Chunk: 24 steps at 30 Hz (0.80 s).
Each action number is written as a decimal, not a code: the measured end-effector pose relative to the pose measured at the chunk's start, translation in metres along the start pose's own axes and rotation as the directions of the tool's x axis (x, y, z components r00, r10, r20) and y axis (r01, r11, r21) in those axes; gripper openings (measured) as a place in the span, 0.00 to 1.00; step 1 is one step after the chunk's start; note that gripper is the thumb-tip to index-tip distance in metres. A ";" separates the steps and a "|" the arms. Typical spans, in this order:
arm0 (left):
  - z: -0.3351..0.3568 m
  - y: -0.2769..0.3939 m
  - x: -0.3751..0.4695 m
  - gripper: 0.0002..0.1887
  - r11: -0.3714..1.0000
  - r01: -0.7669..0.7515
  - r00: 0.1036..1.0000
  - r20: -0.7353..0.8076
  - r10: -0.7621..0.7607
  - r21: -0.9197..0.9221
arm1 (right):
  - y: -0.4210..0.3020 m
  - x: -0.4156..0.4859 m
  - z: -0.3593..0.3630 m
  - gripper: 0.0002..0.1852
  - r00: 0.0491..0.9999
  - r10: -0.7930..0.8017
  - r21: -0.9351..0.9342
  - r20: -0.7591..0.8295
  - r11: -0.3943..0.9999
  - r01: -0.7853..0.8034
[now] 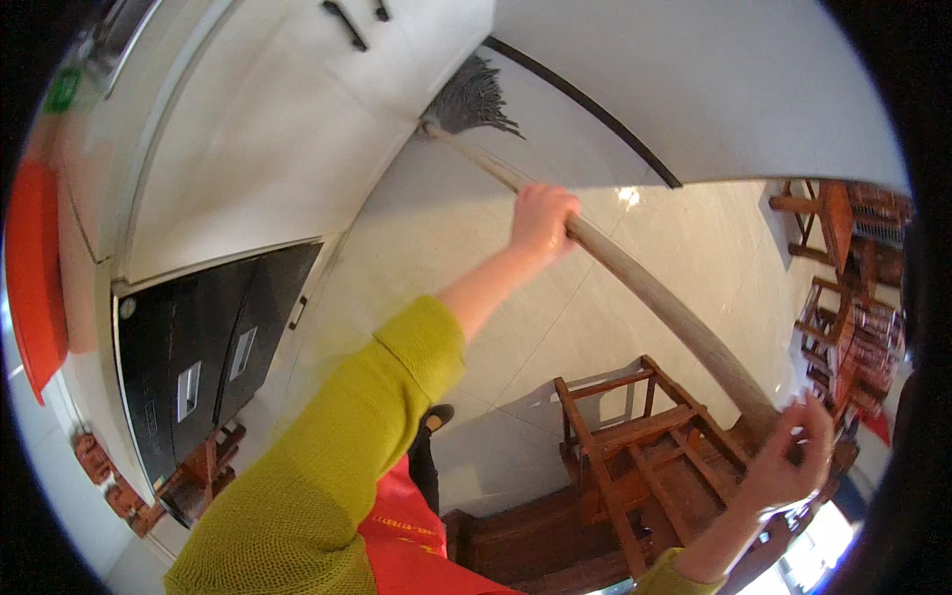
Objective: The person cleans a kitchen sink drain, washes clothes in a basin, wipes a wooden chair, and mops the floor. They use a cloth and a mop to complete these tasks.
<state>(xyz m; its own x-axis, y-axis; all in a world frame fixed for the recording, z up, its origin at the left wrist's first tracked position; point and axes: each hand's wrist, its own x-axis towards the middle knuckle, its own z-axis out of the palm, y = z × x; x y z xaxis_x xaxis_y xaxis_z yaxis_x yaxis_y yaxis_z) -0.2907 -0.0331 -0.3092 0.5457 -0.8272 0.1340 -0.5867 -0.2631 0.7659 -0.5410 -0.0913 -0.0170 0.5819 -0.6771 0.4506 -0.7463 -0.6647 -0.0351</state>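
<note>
A mop with dark grey strands [472,97] rests on the tiled floor, in the corner between the white cabinet and a pale panel. Its long wooden handle [654,290] runs diagonally towards the lower right. My left hand [544,223] is wrapped around the handle's middle. At the handle's upper end is my right hand [799,454], its fingers loosely curled with a gap showing between them. Whether those fingers grip the handle is hidden by the angle.
A white cabinet [260,134] with dark lower panels [216,357] stands at left. The pale panel [714,89] has a black bottom edge. Wooden furniture with an open frame [647,439] stands close at lower right. More wooden chairs [825,305] line the right. An orange-red object [37,275] is far left.
</note>
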 end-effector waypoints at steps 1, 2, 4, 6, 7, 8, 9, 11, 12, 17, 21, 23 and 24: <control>-0.007 0.013 -0.008 0.10 0.999 0.051 0.997 -0.054 -0.051 0.000 | 0.007 0.016 -0.007 0.07 0.999 -0.022 0.008 -0.045 1.000 0.022; -0.013 0.022 -0.015 0.10 0.993 0.109 0.992 -0.062 -0.112 -0.040 | 0.006 0.036 -0.010 0.07 0.998 0.044 0.034 -0.048 0.999 -0.042; -0.032 0.027 -0.041 0.09 0.970 0.211 0.973 -0.068 -0.220 -0.121 | 0.001 0.070 -0.010 0.09 0.994 0.102 0.112 -0.039 0.989 -0.097; -0.055 0.029 -0.074 0.09 0.939 0.284 0.952 -0.059 -0.301 -0.195 | -0.007 0.096 -0.003 0.11 0.994 0.102 0.217 -0.028 0.972 -0.093; -0.065 0.020 -0.096 0.09 0.925 0.321 0.939 -0.056 -0.339 -0.202 | -0.024 0.102 0.011 0.11 1.000 0.004 0.262 -0.002 0.965 -0.004; -0.074 0.005 -0.125 0.10 0.910 0.356 0.926 -0.052 -0.374 -0.211 | -0.046 0.102 0.030 0.11 0.996 -0.092 0.308 0.018 0.948 0.082; -0.084 -0.008 -0.157 0.10 0.879 0.451 0.882 -0.071 -0.466 -0.155 | -0.075 0.092 0.060 0.11 0.989 -0.117 0.437 0.095 0.897 0.064; -0.093 -0.055 -0.243 0.12 0.776 0.623 0.781 0.026 -0.624 -0.097 | -0.158 0.061 0.097 0.13 0.934 -0.123 0.725 0.336 0.666 -0.173; -0.108 -0.062 -0.274 0.13 0.711 0.698 0.715 0.034 -0.698 -0.088 | -0.185 0.032 0.118 0.14 0.884 -0.247 0.794 0.397 0.575 -0.196; -0.164 -0.101 -0.501 0.14 0.665 0.741 0.664 0.041 -0.746 0.099 | -0.278 -0.099 0.117 0.07 0.100 -0.723 0.156 0.684 0.011 -0.988; -0.186 -0.057 -0.517 0.14 0.590 0.798 0.600 -0.062 -0.798 0.124 | -0.277 -0.090 0.082 0.12 0.073 -0.863 0.131 0.500 -0.007 -0.991; -0.177 -0.046 -0.503 0.14 0.601 0.784 0.620 -0.150 -0.770 0.158 | -0.256 -0.075 0.077 0.14 0.098 -0.831 0.069 0.547 -0.071 -0.995; -0.169 -0.041 -0.485 0.14 0.588 0.793 0.609 -0.169 -0.775 0.162 | -0.243 -0.058 0.074 0.15 0.116 -0.838 0.143 0.533 -0.046 -0.989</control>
<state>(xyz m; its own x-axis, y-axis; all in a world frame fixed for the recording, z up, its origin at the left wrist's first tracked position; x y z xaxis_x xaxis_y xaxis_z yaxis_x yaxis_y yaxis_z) -0.4305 0.4631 -0.2989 0.8882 -0.2158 -0.4056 -0.0089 -0.8907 0.4545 -0.3696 0.0863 -0.1004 0.8651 0.3109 -0.3937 -0.4951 0.6547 -0.5712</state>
